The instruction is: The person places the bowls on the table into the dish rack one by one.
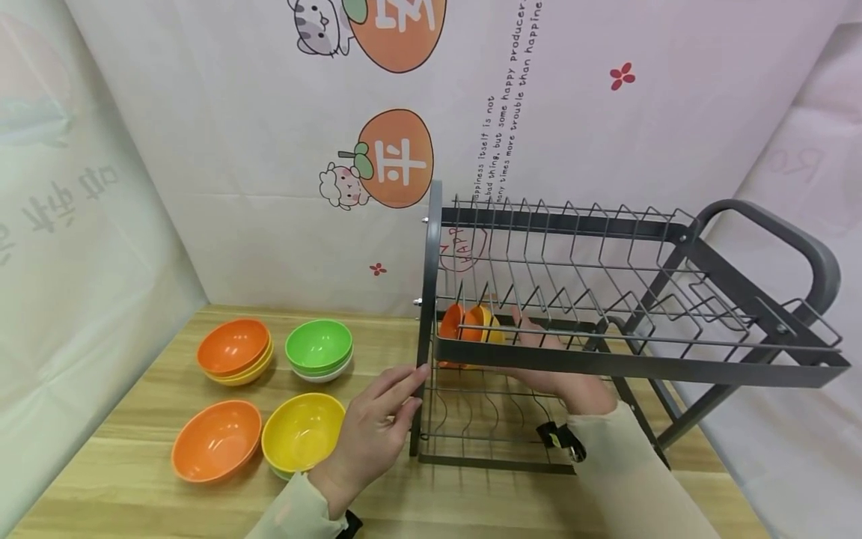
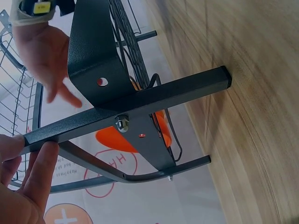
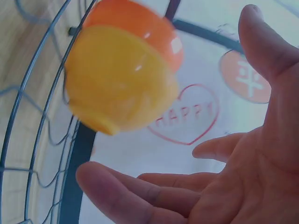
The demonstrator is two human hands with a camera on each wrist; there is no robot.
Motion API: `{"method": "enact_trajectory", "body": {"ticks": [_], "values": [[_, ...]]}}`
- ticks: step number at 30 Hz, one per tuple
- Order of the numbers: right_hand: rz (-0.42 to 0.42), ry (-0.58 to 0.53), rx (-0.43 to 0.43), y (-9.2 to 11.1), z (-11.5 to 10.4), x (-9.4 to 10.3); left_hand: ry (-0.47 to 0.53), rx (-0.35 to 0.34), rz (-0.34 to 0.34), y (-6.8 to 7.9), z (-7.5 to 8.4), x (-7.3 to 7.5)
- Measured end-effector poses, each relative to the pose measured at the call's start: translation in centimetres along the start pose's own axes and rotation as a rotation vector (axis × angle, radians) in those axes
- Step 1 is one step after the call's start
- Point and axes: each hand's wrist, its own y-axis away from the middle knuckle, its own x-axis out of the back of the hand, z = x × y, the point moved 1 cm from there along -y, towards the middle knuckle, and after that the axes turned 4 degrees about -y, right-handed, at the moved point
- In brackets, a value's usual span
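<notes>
A dark two-tier dish rack [image 1: 431,262] stands on the table. My left hand [image 1: 377,427] grips its near left upright, with the thumb on one side and fingers on the other in the left wrist view. Under the upper tier, my right hand [image 1: 562,385] reaches into the lower level with fingers spread and nothing held. Beside it, orange bowls [image 1: 474,322] and a yellow bowl [image 3: 117,79] stand on edge at the lower level's left end. In the right wrist view, a gap separates the fingertips from the yellow bowl.
Left of the rack are an orange-over-yellow bowl stack [image 1: 232,348], green bowls [image 1: 319,346] over a white one, a single orange bowl [image 1: 217,442] and a yellow bowl [image 1: 303,430] atop a green one. A printed cloth [image 1: 269,224] hangs behind. The upper tier's wires overhang the right hand.
</notes>
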Motion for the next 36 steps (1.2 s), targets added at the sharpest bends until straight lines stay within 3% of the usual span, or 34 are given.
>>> {"method": "enact_trajectory", "body": {"ticks": [4, 8, 10, 16, 22, 26, 31, 36], "values": [[0.017, -0.059, 0.033, 0.8, -0.6, 0.1, -0.016, 0.002, -0.002, -0.1, 0.0, 0.0], [0.026, -0.221, 0.108, 1.9, -1.7, -0.1, -0.022, 0.006, -0.005, -0.1, 0.0, 0.0], [0.022, -0.309, 0.143, 2.3, -2.3, -0.5, -0.023, 0.004, -0.004, -0.1, -0.1, 0.0], [0.041, -0.432, 0.211, 3.3, -4.1, -2.1, -0.037, -0.008, -0.005, 0.0, -0.1, -0.1], [0.093, -0.391, 0.170, 4.1, -5.3, -3.5, 0.010, 0.001, -0.006, 0.1, 0.0, 0.0], [0.078, -0.486, 0.258, 4.2, -6.2, -4.3, 0.102, 0.023, 0.006, 0.3, 0.2, 0.2], [0.062, -0.604, 0.342, 4.3, -7.2, -5.1, 0.198, 0.162, 0.034, 0.4, 0.4, 0.3], [0.080, -0.589, 0.373, 4.3, -8.0, -5.8, 0.274, 0.352, 0.064, 0.1, 0.9, 0.8]]}}
